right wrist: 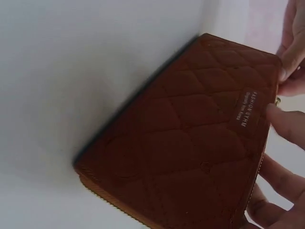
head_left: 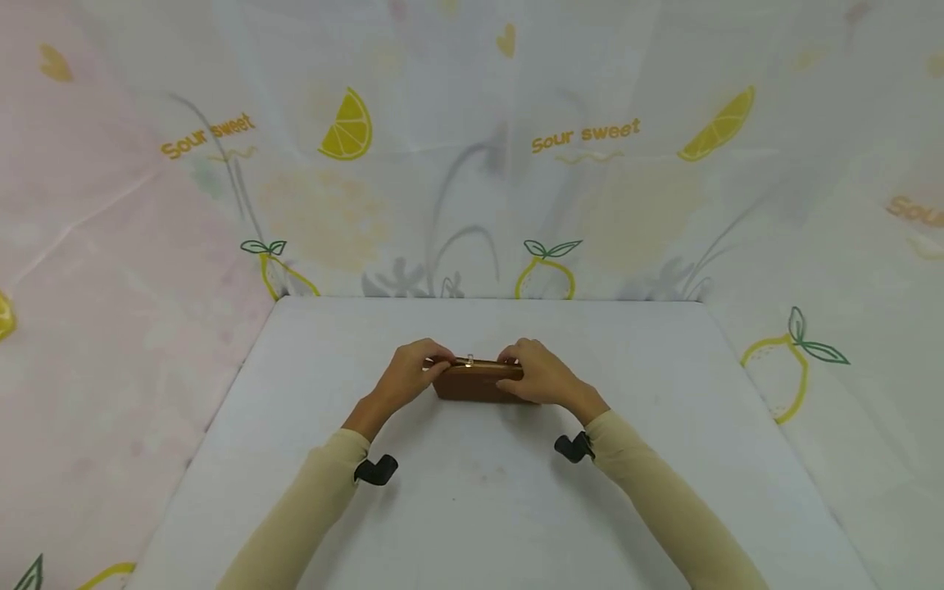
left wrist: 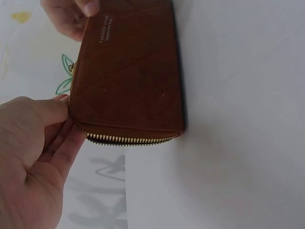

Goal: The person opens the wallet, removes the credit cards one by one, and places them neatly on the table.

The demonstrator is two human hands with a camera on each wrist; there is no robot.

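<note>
A brown quilted zip wallet (head_left: 475, 387) stands upright on its long edge on the white table (head_left: 472, 508), its zip side facing up. The left hand (head_left: 404, 375) pinches its top left corner between thumb and fingers. At the top right, the right hand (head_left: 544, 375) grips the edge, thumb on the near face and fingers behind. A gold zip pull (head_left: 469, 360) sits on the top edge between the hands. Gold zip teeth (left wrist: 133, 140) run round the left end in two rows, a dark slit between them. Small lettering (right wrist: 247, 109) marks the near face by the top edge.
A pale cloth backdrop (head_left: 472, 188) with lemon prints rises behind the table and along both sides. Each wrist carries a black camera mount, the left one (head_left: 376, 470) and the right one (head_left: 574, 447), over cream sleeves.
</note>
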